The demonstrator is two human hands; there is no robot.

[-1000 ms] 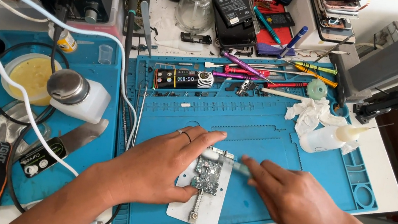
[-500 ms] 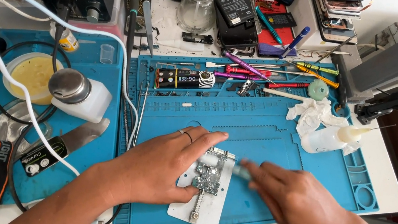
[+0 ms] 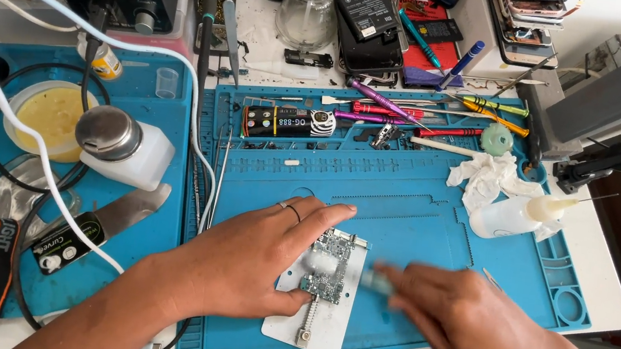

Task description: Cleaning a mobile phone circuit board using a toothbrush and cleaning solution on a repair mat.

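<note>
Pinning the circuit board flat on its white holder plate, the left hand lay spread open; the right hand, blurred, sat just right, pinching a pale tool toward it.

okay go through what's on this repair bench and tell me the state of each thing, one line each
Circuit board: lying flat on a white plate, uncovered.
White plate: flat on the blue mat.
Left hand: palm down, pressing the board and plate.
Right hand: blurred, holding a small tool at the board's edge.
Squeeze bottle: lying on its side.
Glass bottle: upright, capped.
Tissue: crumpled.
</note>
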